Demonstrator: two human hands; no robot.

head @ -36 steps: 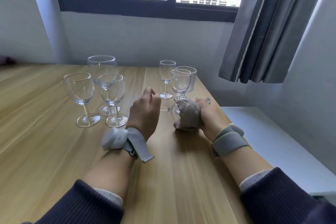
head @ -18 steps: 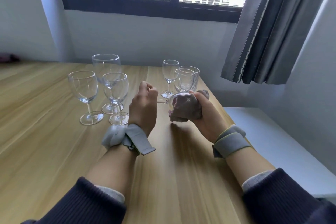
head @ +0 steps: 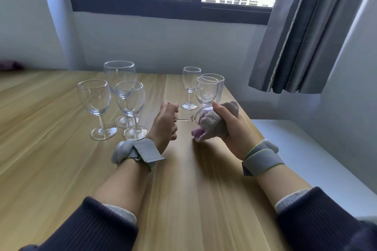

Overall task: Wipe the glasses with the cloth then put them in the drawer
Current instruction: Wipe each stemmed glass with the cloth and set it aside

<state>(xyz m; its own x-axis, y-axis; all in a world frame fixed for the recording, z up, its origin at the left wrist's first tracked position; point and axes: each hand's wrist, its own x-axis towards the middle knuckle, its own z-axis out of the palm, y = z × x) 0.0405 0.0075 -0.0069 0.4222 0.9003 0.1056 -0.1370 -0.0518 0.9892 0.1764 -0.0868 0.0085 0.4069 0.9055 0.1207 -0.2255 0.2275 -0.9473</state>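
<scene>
No readable text, labels, brands or nos. anywhere: glasses, cloth, wrist straps, worktop and window bldgs all unmarked.

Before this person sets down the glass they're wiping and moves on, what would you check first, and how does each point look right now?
1. Left hand grips the stem of the clear wine glass held sideways: ok.
2. Right hand presses the crumpled grey-purple cloth onto its bowl: ok.
3. Bowl wiped clean: cannot tell.
4. Bare wooden table in front of the hands for setting down: ok.
5. Drawer in sight and open: cannot tell, none shows.
6. Five other glasses standing upright, clear of the hands: ok.
</scene>
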